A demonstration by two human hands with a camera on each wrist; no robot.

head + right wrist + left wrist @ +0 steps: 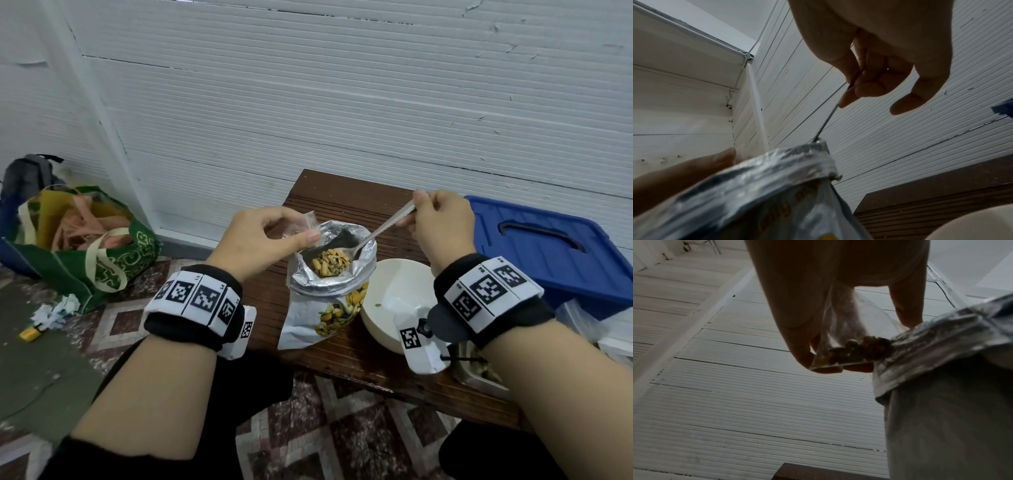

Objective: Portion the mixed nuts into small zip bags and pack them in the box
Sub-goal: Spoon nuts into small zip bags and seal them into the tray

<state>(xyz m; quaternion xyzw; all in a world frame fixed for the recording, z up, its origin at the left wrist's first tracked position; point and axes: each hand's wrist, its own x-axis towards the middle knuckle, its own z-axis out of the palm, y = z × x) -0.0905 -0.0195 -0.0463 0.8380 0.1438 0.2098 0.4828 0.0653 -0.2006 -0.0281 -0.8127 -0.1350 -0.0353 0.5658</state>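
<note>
Mid-portioning: the right hand [442, 222] grips a spoon [383, 230] heaped with nuts [331, 261] beside the left hand [263, 240], which pinches a zip bag [840, 344]; tipping them in likely comes next.

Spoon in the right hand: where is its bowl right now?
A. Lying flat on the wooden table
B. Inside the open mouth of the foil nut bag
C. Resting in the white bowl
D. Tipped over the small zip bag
B: the right hand grips the spoon by its handle, and its bowl end dips into the foil nut bag beside the mixed nuts, well clear of the white bowl.
</note>
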